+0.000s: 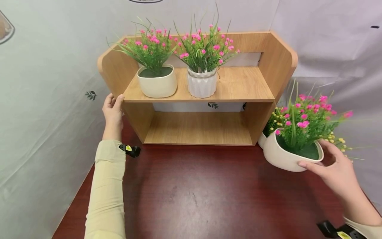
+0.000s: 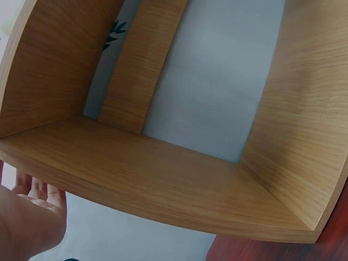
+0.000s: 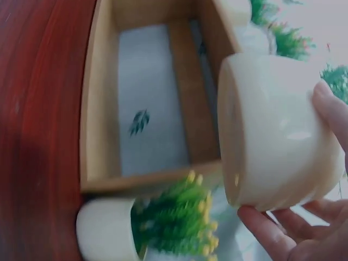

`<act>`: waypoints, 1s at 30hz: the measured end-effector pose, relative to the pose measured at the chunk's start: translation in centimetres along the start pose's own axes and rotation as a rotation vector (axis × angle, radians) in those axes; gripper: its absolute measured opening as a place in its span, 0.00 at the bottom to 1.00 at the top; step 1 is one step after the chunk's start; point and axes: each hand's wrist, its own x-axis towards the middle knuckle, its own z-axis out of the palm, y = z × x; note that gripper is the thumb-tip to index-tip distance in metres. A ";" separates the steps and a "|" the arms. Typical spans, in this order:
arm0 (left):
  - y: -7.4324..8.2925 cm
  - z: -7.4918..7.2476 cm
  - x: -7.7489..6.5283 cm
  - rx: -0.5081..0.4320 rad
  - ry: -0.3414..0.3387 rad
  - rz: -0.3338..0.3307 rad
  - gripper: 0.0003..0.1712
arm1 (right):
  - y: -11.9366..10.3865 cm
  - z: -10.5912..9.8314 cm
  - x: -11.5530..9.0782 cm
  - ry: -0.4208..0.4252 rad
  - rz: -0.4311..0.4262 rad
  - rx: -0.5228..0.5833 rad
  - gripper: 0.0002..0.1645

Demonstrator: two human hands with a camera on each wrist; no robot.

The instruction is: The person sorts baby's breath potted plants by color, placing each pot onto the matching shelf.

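My right hand [image 1: 340, 169] grips a cream oval flowerpot [image 1: 286, 156] with pink flowers [image 1: 310, 113], held tilted in the air right of the wooden shelf [image 1: 197, 127]. In the right wrist view, the thumb and fingers stand around the pot [image 3: 283, 130]. At the shelf's left side panel, my left hand [image 1: 112, 111] touches the outer face near the upper board; the left wrist view shows its fingers [image 2: 38, 190] against the panel. On the upper board stand another cream pot [image 1: 158, 83] and a white fluted pot [image 1: 202, 84], both with pink flowers.
Beside the shelf's right side, a white pot [image 3: 106, 228] with yellow flowers [image 1: 276, 119] stands on the dark red table [image 1: 194, 189], partly hidden by the held plant. A pale patterned sheet [image 1: 53, 83] hangs behind and to the left.
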 end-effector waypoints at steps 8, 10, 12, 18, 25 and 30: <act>0.2 -0.2 0.0 0.009 0.013 -0.002 0.15 | -2.9 0.7 1.3 -0.004 0.013 0.100 0.50; 0.2 -0.2 0.0 0.024 0.009 -0.007 0.16 | -3.5 0.8 1.7 0.000 0.003 0.175 0.50; 0.2 -0.1 -0.1 0.035 0.003 -0.013 0.17 | -4.1 0.8 2.0 -0.001 0.006 0.201 0.50; 0.1 0.1 -0.3 0.036 0.000 -0.018 0.18 | -6.2 0.9 3.0 0.030 0.043 0.103 0.49; 0.0 0.0 -0.5 0.048 -0.002 -0.029 0.18 | -8.4 1.2 5.1 0.037 0.038 0.073 0.49; 0.2 0.0 -0.5 0.060 0.000 -0.031 0.18 | -9.7 1.6 6.6 0.043 0.010 0.104 0.48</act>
